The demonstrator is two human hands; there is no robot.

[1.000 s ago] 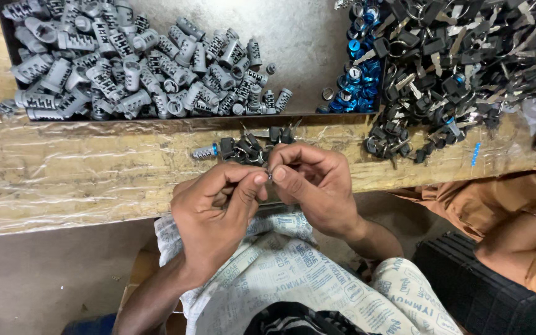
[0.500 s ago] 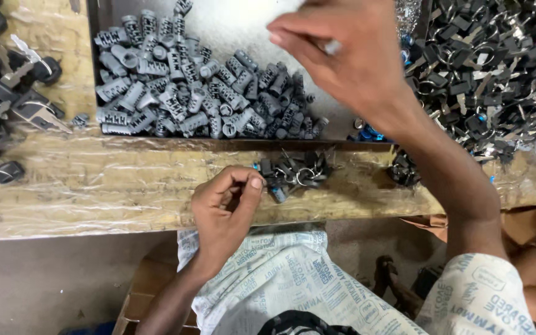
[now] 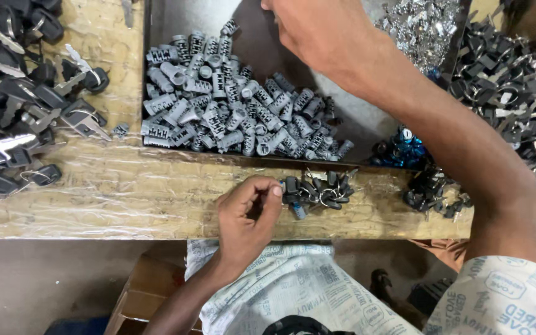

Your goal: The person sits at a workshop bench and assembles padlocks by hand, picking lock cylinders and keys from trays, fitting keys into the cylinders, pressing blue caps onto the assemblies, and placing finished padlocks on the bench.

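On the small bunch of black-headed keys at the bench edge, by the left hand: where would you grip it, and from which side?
Grip the bunch of keys by the black heads on its left end, coming from above beside the left hand. The heads sit clustered and raised there, while the tray wall probably blocks the far side.

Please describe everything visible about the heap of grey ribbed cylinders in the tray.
The heap of grey ribbed metal-looking cylinders lies loose in the dark shallow tray, piled against its near edge. The pieces are short barrels with slotted sides and round ends, pointing every way, some stacked on others. One stray piece lies outside on the plastic-covered wooden bench. Neither hand touches the heap.
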